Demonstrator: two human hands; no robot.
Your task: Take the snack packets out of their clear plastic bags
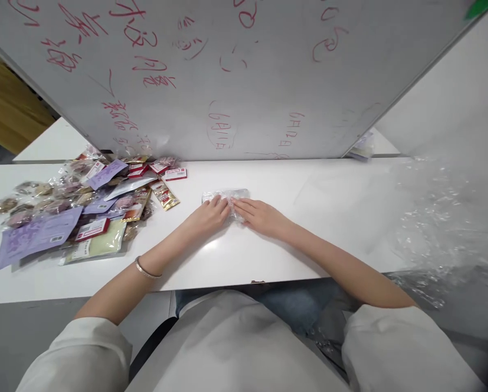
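Note:
Between my hands, a small flat bundle of clear bubble wrap [240, 194] lies on the white table; what is inside it, if anything, cannot be made out. My left hand [211, 212] is on the bundle's left part, fingers bent and pressed onto the plastic. From the other side my right hand [264, 216] rests on the right part, its fingers stretched out and close together, tips near the left fingertips. My thumbs are partly hidden.
To the left spreads a pile of packaged snacks, with purple pouches [39, 234], a pale green pouch [100, 242] and a gold packet [165, 195]. A whiteboard [260, 103] with red writing stands behind. Loose clear plastic sheeting [439, 218] hangs over the table's right side.

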